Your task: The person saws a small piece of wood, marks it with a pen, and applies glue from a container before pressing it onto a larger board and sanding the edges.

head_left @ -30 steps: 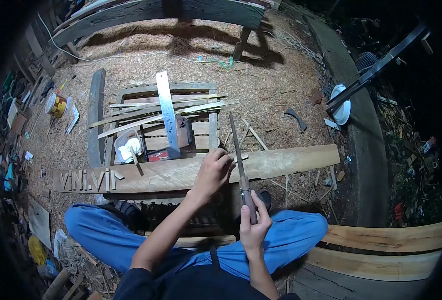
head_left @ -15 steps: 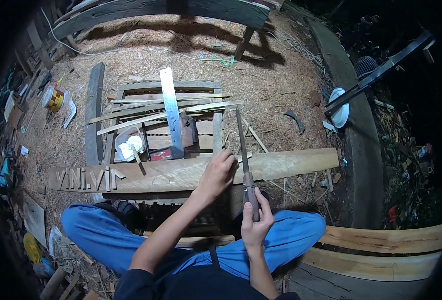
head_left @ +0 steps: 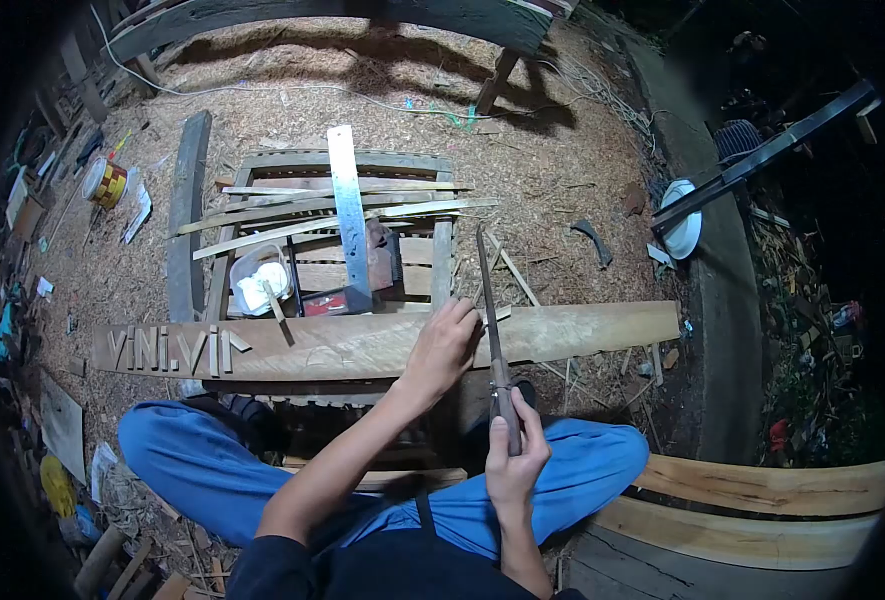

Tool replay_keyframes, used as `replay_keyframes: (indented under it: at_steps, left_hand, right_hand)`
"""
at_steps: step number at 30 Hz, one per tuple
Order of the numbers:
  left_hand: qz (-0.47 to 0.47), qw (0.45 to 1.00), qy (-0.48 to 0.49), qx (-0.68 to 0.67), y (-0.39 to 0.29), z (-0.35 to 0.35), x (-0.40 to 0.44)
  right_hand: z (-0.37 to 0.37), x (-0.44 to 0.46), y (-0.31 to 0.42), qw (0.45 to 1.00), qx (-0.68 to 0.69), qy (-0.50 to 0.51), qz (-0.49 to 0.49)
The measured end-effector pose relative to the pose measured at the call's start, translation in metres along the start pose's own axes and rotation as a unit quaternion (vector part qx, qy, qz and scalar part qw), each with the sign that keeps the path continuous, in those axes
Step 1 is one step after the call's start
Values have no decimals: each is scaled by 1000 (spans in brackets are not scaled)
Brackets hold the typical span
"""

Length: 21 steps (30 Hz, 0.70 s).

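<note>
My right hand [head_left: 519, 462] is wrapped round the wooden handle of a long, narrow-bladed tool [head_left: 489, 290], its tip pointing away from me. Whether the blade is a file, saw or knife I cannot tell. Just left of the blade, my left hand [head_left: 446, 345] is closed with fingertips pinched over a long wooden board [head_left: 602, 328]. A small pale wood strip [head_left: 503, 312] shows right of the blade, by those fingertips; what the fingers grip is mostly hidden. Thin wooden letter pieces [head_left: 167, 350] lie along the board's left end.
Beyond the board, a slatted wooden frame [head_left: 440, 262] carries a steel ruler [head_left: 345, 190], loose wood strips [head_left: 262, 232] and a plastic tub [head_left: 252, 300] with white stuff and a stick. Planks [head_left: 762, 487] lie at lower right. A bench [head_left: 362, 12] stands at the back.
The tool and my right hand have shifted slightly toward me. My left hand stays at nearly the same place on the board. The whole view has moved a little.
</note>
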<state>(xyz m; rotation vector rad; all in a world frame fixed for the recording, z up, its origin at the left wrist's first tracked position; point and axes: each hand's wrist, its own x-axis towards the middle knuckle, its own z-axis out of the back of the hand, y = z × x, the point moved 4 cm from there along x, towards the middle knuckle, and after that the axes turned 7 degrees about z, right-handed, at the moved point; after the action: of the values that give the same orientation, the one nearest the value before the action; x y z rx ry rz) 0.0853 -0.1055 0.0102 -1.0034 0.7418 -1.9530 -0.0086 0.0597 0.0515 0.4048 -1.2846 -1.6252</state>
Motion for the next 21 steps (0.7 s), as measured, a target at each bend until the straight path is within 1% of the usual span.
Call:
replay_keyframes:
  at_steps: [1,3,4,7,8,9,11,12,15,17,19,21]
  left_hand:
    - [-8,1000,0,-9,1,-1,0]
    - [-4,1000,-5,-6,6,-1,1]
    - [2,1000,-10,-5,6,-4,0]
    - [2,1000,-11,12,5,-6,0]
    - [1,1000,-24,13,4,-6,-1]
    - [1,1000,-21,12,3,-7,-3]
    - [5,1000,-8,-14,6,-7,-1]
    - [6,1000,-6,-11,6,-6,-3]
    - [-13,999,-22,-25,2,-1,-1]
    - [-4,1000,-15,-27,2,-1,-1]
    - [-9,999,-24,-29,2,-1,-1]
    - [-12,999,-29,-31,2,-2,-2]
  right_hand:
    - [0,2,1,1000,0,1,0]
    - [2,7,-4,996,54,-4,-69]
    - [8,8,-7,988,88,8,-128]
    - [28,-18,4,990,71,19,-122]
    - [40,-24,7,980,101,28,-169]
    - [44,-24,2,980,101,25,-171]
    - [43,-16,-2,994,75,-20,-83]
    - [37,-7,0,995,68,-27,-73]
    - [10,19,-2,989,123,-29,-74]
    - [-1,27,-17,992,111,-17,-64]
    - [-12,31,-24,988,126,-5,-90]
    - [-17,31,-30,988,128,-12,-88]
